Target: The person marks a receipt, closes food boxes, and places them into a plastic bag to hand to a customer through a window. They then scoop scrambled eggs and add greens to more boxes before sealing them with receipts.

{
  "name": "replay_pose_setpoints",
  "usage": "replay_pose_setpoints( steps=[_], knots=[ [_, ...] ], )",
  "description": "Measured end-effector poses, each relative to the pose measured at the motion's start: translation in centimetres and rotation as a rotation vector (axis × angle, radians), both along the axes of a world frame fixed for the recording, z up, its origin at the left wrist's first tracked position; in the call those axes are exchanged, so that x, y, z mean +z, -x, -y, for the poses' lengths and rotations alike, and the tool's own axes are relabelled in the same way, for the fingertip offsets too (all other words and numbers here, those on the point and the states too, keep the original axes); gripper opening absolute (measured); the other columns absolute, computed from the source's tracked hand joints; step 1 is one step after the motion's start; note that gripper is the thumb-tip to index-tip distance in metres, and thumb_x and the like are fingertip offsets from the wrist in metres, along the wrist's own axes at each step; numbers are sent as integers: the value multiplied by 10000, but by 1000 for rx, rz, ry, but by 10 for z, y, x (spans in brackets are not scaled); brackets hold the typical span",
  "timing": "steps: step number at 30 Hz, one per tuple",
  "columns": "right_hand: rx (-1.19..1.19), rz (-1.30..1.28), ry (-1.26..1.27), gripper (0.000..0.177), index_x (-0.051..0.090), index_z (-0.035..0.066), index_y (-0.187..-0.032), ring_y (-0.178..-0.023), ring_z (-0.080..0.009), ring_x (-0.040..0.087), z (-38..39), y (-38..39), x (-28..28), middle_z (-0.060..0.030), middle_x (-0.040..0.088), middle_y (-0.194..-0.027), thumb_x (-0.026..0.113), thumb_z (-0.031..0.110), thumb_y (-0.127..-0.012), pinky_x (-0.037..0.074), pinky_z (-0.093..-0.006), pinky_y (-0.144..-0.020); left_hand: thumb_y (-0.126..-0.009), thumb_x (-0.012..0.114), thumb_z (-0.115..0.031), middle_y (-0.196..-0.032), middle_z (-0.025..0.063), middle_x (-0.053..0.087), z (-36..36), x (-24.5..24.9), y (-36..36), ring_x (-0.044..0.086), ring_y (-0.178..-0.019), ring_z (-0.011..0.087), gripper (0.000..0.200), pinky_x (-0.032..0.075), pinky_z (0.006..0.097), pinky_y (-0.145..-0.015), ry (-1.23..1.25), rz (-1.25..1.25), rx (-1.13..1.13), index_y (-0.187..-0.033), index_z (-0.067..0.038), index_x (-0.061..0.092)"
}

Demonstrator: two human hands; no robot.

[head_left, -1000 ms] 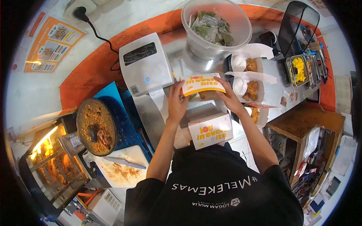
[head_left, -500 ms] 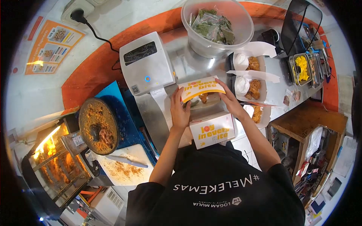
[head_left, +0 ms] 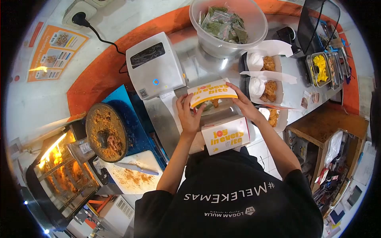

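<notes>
A white and yellow food box with printed lettering stands partly open at the middle of the steel counter, food showing under its lid. My left hand grips the lid's left side, thumb reaching toward the opening. On the lid's right edge, my right hand has its fingers closed. Nearer my body is a second printed box, shut, just below the first. To the right, open boxes hold fried chicken and white rounded portions.
A label printer and a clear tub of bagged leaves stand behind. At left are a stone mortar, a cutting board with a knife, and a lit glass cabinet. A yellow-filled container is at right.
The camera view has shifted slightly. Both hands stay on the box lid, and my left fingers have moved a little at its left side.
</notes>
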State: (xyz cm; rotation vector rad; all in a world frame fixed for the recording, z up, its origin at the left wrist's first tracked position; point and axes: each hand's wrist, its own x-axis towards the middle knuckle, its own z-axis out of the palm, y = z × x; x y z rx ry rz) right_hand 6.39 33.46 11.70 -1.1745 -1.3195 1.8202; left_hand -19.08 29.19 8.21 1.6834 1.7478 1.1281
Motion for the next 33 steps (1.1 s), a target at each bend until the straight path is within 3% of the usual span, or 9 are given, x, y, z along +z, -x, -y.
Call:
replay_pose_setpoints(
  steps=[5, 8, 12, 20, 23, 27, 29, 30, 33],
  knots=[
    [116, 139, -75, 737, 229, 168, -1658, -1589, -278, 144, 2, -13, -22, -122, 192, -1721, 572, 115, -1008, 168, -381, -1270, -794, 894, -214, -1537, 248, 416, 23, -34, 9, 497, -1364, 436, 875, 492, 482, -1071, 128, 381, -161, -1533, -84, 443],
    [212, 274, -119, 816, 166, 209, -1673, -1605, -314, 13, 6, -19, -24, -145, 77, -1741, 620, 174, -995, 113, -424, -1283, -810, 876, -255, -1655, 256, 293, 26, -2, 23, 413, -1460, 437, 967, 452, 476, -1120, 173, -192, -293, -1603, -91, 347],
    [289, 300, -87, 893, 93, 266, -1679, -1606, -316, -23, 3, -17, -10, -174, 20, -1739, 665, 251, -993, 104, -445, -1285, -858, 825, -300, -1677, 250, 242, 17, 0, 38, 413, -1464, 424, 955, 448, 458, -1120, 277, 44, -421, -1632, -120, 296],
    [425, 450, -346, 661, 356, 305, -1615, -1555, -416, 214, -6, -28, -32, -218, 61, -1721, 635, 246, -1019, 285, -464, -1250, -949, 714, -254, -1648, 268, 299, 1, -13, 58, 534, -1355, 419, 660, 464, 451, -1089, 285, -154, -557, -1563, -218, 474],
    [400, 510, -404, 621, 374, 327, -1604, -1516, -447, 297, -2, -23, -31, -226, 64, -1715, 606, 238, -1034, 367, -476, -1216, -953, 688, -202, -1630, 272, 332, 5, -8, 49, 486, -1410, 399, 619, 436, 447, -1124, 233, -209, -482, -1544, -241, 505],
    [463, 739, -637, 627, 353, 337, -1611, -1487, -463, 350, -3, -20, -24, -237, 22, -1713, 595, 233, -1041, 434, -458, -1174, -942, 660, -159, -1620, 233, 373, -4, -7, 52, 392, -1488, 362, 543, 343, 464, -1207, 60, -395, -519, -1477, -174, 569],
    [536, 833, -510, 652, 360, 322, -1608, -1486, -445, 363, -7, -14, -8, -248, 14, -1708, 627, 241, -1019, 465, -443, -1148, -924, 673, -161, -1617, 201, 393, -10, -20, 56, 353, -1516, 341, 502, 297, 474, -1239, -41, -506, -619, -1420, -128, 612],
    [576, 899, -413, 661, 368, 308, -1604, -1485, -441, 367, -9, -10, -2, -249, 23, -1708, 643, 240, -1007, 469, -442, -1145, -884, 716, -177, -1603, 160, 424, -11, -17, 54, 353, -1519, 325, 377, 253, 498, -1262, -114, -613, -664, -1240, -61, 674],
    [497, 850, -809, 602, 508, 206, -1514, -1431, -425, 453, -4, -17, -29, -246, 118, -1699, 709, 208, -946, 495, -445, -1112, -842, 751, -174, -1587, 139, 446, -26, -14, 38, 334, -1529, 309, 292, 240, 511, -1269, -44, -306, -657, -1091, -43, 673]
  ],
)
